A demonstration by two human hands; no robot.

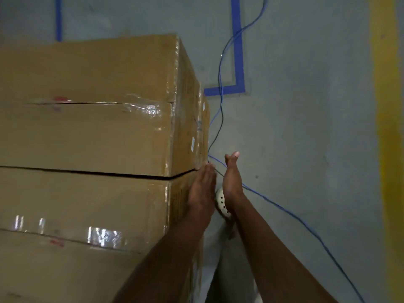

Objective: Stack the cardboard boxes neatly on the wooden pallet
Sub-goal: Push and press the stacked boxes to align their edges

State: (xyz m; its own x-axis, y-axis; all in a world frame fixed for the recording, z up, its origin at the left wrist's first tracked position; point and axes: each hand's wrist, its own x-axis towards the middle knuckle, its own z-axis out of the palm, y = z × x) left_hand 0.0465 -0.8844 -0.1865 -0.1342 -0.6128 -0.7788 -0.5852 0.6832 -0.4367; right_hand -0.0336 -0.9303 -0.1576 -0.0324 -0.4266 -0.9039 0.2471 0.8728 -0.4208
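Two large brown cardboard boxes sealed with clear tape fill the left of the head view, side by side: a far box [91, 101] and a near box [83, 215], with a dark gap between their tops. My left hand [202, 189] lies flat, fingers together, against the right side face of the near box close to that gap. My right hand [232, 178] hovers just to the right of the boxes, fingers extended, holding nothing and apart from the cardboard. The wooden pallet is hidden beneath the boxes.
The grey concrete floor [306, 127] extends to the right. A blue cable [284, 211] and a thin dark cable trail across it near the boxes' corner. Blue floor tape [239, 62] marks a bay; a yellow stripe [387, 127] runs at far right. A white perforated shoe [222, 204] shows below my hands.
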